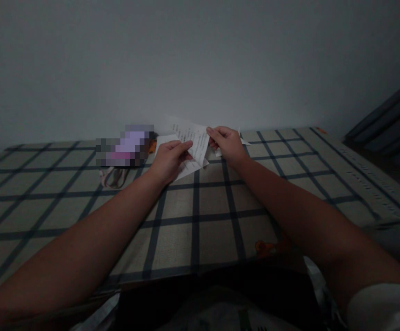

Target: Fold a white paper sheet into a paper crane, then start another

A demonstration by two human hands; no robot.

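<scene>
Both arms reach forward over a checked bed cover (pixel 200 216). My left hand (pixel 169 158) and my right hand (pixel 226 143) each pinch an edge of a white printed paper slip (pixel 191 135), holding it just above the cover. More white paper (pixel 186 168) lies under my left hand. Another white scrap (pixel 244 140) pokes out behind my right hand.
A blurred purple and pink object (pixel 127 146) lies to the left of the papers, with a pale strap or cloth (pixel 112 177) below it. A plain wall (pixel 200 59) stands right behind. A small orange print (pixel 269 246) marks the cover near me. A dark slanted structure (pixel 389 124) is at right.
</scene>
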